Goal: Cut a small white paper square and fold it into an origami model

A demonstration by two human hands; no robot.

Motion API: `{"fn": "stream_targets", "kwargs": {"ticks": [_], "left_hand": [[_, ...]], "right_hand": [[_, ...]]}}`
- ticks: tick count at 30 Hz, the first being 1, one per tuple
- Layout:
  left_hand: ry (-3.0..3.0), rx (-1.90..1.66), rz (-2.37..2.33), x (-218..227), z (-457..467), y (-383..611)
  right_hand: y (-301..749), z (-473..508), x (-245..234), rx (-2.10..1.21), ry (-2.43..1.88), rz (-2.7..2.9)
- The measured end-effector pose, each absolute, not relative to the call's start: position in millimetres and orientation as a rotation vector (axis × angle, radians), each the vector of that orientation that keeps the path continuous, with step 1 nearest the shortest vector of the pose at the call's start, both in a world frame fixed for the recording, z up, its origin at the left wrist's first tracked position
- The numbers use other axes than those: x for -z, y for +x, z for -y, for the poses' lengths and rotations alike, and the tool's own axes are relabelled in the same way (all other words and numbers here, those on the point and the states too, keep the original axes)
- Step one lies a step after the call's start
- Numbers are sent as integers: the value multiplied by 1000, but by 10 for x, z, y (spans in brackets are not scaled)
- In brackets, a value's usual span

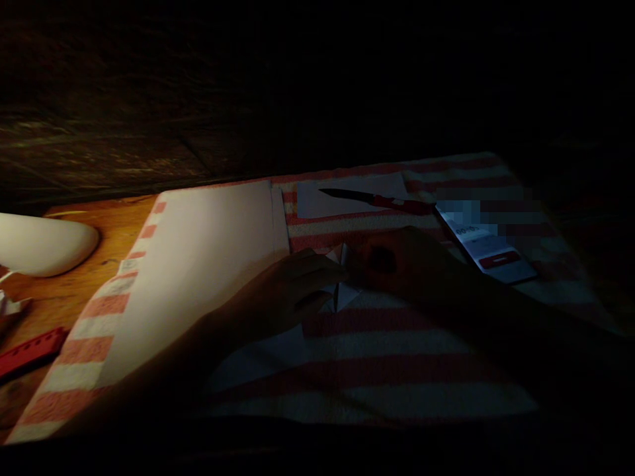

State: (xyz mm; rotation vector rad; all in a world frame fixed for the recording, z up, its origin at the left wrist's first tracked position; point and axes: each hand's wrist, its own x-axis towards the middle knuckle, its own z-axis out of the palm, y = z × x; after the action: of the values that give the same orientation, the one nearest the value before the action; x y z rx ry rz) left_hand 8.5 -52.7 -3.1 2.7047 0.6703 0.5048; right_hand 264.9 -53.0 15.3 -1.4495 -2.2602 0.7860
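In dim light, a small piece of folded white paper with pointed corners and creases sits between my two hands. My left hand closes on its left side, the fingers bent over the paper. From the right, my right hand is curled with its fingertips at the paper's upper right edge. Deep shadow hides much of the right fingers. Under my left forearm lies a stack of white paper sheets.
A red-and-white striped cloth covers the work surface. Beyond my hands, a knife with a red handle lies across a white paper piece. A lit phone rests at right. A white rounded object and a red strip are at left.
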Motion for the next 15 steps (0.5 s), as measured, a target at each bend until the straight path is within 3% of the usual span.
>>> {"fn": "stream_targets", "kwargs": {"ticks": [15], "left_hand": [[2680, -464, -655, 14, 522, 116]], "right_hand": [[2696, 499, -176, -843, -1441, 2293]]}}
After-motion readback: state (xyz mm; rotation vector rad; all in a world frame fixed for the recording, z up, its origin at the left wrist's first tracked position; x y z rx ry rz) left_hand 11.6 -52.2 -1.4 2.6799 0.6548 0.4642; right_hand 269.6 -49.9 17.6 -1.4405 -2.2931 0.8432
